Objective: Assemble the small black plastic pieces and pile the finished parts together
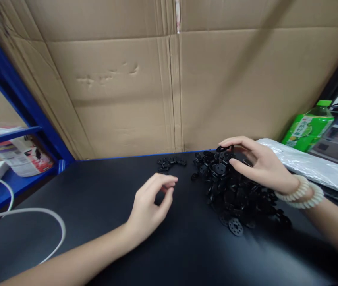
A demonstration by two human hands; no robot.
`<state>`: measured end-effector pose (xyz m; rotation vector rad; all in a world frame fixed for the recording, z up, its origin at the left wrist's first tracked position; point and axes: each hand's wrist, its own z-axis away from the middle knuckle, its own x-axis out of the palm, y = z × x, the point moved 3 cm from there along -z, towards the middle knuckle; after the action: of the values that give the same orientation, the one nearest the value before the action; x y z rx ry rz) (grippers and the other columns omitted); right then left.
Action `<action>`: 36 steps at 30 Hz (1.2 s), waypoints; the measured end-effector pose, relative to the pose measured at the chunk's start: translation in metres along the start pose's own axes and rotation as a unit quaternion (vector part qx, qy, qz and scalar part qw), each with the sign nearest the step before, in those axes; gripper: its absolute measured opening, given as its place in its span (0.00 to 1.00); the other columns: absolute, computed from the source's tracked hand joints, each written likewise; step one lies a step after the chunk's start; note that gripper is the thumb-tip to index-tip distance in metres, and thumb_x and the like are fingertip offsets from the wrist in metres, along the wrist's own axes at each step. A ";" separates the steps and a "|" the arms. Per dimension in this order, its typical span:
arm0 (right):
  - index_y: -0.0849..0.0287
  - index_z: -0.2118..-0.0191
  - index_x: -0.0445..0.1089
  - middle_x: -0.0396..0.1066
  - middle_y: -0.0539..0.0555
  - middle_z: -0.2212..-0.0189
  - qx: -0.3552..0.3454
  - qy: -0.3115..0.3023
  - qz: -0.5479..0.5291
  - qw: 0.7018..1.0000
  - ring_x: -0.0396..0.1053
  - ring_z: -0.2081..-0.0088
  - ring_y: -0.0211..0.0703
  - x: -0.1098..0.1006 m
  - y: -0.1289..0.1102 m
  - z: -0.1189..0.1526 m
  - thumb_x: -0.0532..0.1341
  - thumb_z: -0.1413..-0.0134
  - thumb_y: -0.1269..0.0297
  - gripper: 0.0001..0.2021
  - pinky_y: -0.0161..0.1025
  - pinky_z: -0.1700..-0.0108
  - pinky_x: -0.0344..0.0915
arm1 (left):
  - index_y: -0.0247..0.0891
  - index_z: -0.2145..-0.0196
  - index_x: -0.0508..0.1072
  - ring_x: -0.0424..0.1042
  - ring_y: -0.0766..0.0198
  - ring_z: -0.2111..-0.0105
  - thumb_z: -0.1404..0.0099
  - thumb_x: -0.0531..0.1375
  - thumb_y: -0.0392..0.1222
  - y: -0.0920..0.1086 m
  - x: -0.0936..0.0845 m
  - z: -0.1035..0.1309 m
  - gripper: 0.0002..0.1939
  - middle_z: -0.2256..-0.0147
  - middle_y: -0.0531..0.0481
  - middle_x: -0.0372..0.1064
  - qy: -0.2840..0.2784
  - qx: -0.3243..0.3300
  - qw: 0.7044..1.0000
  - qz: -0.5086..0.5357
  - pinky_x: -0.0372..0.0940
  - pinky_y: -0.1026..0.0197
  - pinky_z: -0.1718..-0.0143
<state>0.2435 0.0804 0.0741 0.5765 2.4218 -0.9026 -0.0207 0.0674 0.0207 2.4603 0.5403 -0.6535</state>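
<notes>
A heap of small black plastic parts, many of them round discs with holes, lies on the right of the black tabletop. My right hand rests over the top of this heap, thumb and fingers apart, with the fingertips at a black disc. Whether it grips any piece firmly is not clear. My left hand hovers to the left of the heap, fingers loosely curved and a gap left between thumb and forefinger; nothing shows in it. Beyond it sits a small group of black parts near the table's back edge.
Cardboard walls off the back. At right are a green bottle and a silvery plastic-wrapped item. A blue shelf frame with a large labelled bottle stands left, and a white cable loops onto the table.
</notes>
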 end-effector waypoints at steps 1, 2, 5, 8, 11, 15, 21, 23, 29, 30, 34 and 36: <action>0.52 0.52 0.65 0.69 0.55 0.54 -0.010 -0.019 0.052 0.998 0.67 0.51 0.50 -0.004 0.006 -0.002 0.60 0.50 0.71 0.18 0.51 0.45 0.63 | 0.39 0.57 0.68 0.70 0.63 0.64 0.37 0.54 0.29 -0.010 0.001 -0.003 0.12 0.62 0.48 0.69 -0.027 -0.030 0.998 -0.055 0.68 0.60 0.63; 0.52 0.51 0.65 0.68 0.55 0.53 -0.020 -0.046 0.089 0.995 0.66 0.50 0.51 -0.005 0.010 -0.003 0.59 0.51 0.70 0.18 0.51 0.45 0.62 | 0.39 0.57 0.68 0.69 0.60 0.61 0.38 0.54 0.29 -0.020 0.001 -0.004 0.13 0.59 0.47 0.69 -0.040 -0.048 0.995 -0.078 0.68 0.56 0.60; 0.53 0.51 0.65 0.66 0.56 0.50 -0.048 -0.107 0.123 0.985 0.64 0.48 0.51 -0.001 0.013 -0.002 0.57 0.49 0.69 0.18 0.52 0.45 0.61 | 0.38 0.54 0.69 0.64 0.50 0.51 0.41 0.58 0.32 -0.040 0.003 -0.006 0.16 0.53 0.43 0.66 -0.066 -0.078 0.987 -0.121 0.63 0.45 0.50; 0.54 0.55 0.67 0.67 0.56 0.51 -0.069 -0.087 0.114 0.987 0.64 0.49 0.51 0.006 0.002 0.002 0.55 0.46 0.70 0.13 0.51 0.47 0.61 | 0.37 0.53 0.69 0.63 0.47 0.49 0.40 0.59 0.37 -0.046 0.006 -0.004 0.16 0.50 0.41 0.66 -0.099 -0.092 0.981 -0.142 0.61 0.42 0.49; 0.55 0.65 0.69 0.70 0.55 0.60 -0.081 -0.051 0.070 0.993 0.66 0.54 0.48 0.013 -0.015 0.007 0.53 0.42 0.71 0.08 0.48 0.51 0.62 | 0.37 0.54 0.70 0.66 0.50 0.52 0.37 0.57 0.37 -0.044 0.009 -0.002 0.14 0.52 0.41 0.68 -0.125 -0.089 0.978 -0.140 0.63 0.42 0.51; 0.56 0.69 0.67 0.68 0.54 0.71 -0.026 -0.053 -0.016 0.998 0.66 0.66 0.43 0.024 -0.040 0.016 0.50 0.38 0.68 0.11 0.42 0.61 0.63 | 0.37 0.60 0.73 0.70 0.57 0.59 0.37 0.56 0.32 -0.035 0.011 -0.004 0.09 0.60 0.45 0.70 -0.147 -0.061 0.983 -0.096 0.67 0.51 0.55; 0.57 0.67 0.67 0.66 0.50 0.74 0.181 -0.168 -0.191 0.950 0.64 0.74 0.36 0.064 -0.062 0.043 0.49 0.36 0.58 0.14 0.34 0.72 0.64 | 0.37 0.61 0.72 0.71 0.64 0.67 0.39 0.59 0.30 -0.003 0.008 -0.002 0.08 0.65 0.49 0.71 -0.099 -0.039 0.994 -0.035 0.69 0.61 0.64; 0.55 0.52 0.63 0.67 0.52 0.65 0.253 -0.166 -0.243 0.922 0.66 0.73 0.36 0.077 -0.060 0.051 0.53 0.39 0.57 0.13 0.35 0.72 0.67 | 0.37 0.60 0.71 0.71 0.63 0.66 0.40 0.60 0.29 0.011 0.005 0.001 0.10 0.65 0.48 0.72 -0.043 -0.011 0.999 0.004 0.68 0.60 0.62; 0.63 0.48 0.62 0.68 0.55 0.68 0.318 -0.181 -0.393 0.844 0.70 0.67 0.41 0.094 -0.047 0.054 0.55 0.42 0.53 0.22 0.44 0.62 0.71 | 0.37 0.59 0.72 0.72 0.62 0.64 0.41 0.61 0.26 0.037 0.008 0.007 0.13 0.67 0.47 0.74 -0.027 0.098 0.992 0.075 0.70 0.60 0.62; 0.64 0.52 0.65 0.68 0.54 0.71 0.323 -0.192 -0.424 0.824 0.70 0.69 0.40 0.095 -0.047 0.054 0.55 0.42 0.52 0.20 0.44 0.63 0.70 | 0.37 0.60 0.72 0.72 0.62 0.64 0.41 0.61 0.26 0.039 0.009 0.008 0.12 0.67 0.47 0.74 -0.030 0.103 0.991 0.084 0.70 0.61 0.62; 0.63 0.66 0.69 0.65 0.50 0.72 0.342 -0.194 -0.520 0.758 0.66 0.72 0.35 0.099 -0.051 0.053 0.61 0.45 0.54 0.14 0.37 0.68 0.66 | 0.37 0.57 0.72 0.73 0.62 0.65 0.42 0.63 0.27 0.046 0.010 0.009 0.15 0.67 0.47 0.74 -0.056 0.121 0.980 0.148 0.71 0.61 0.62; 0.62 0.68 0.68 0.62 0.48 0.73 0.343 -0.179 -0.538 0.749 0.64 0.74 0.32 0.101 -0.053 0.053 0.62 0.46 0.57 0.12 0.33 0.71 0.64 | 0.37 0.56 0.72 0.73 0.61 0.63 0.43 0.64 0.28 0.047 0.009 0.009 0.16 0.63 0.45 0.74 -0.049 0.111 0.979 0.164 0.71 0.60 0.61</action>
<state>0.1505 0.0284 0.0065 -0.8744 1.8444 -2.1411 0.0067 0.0280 0.0276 2.6218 0.0192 -0.7249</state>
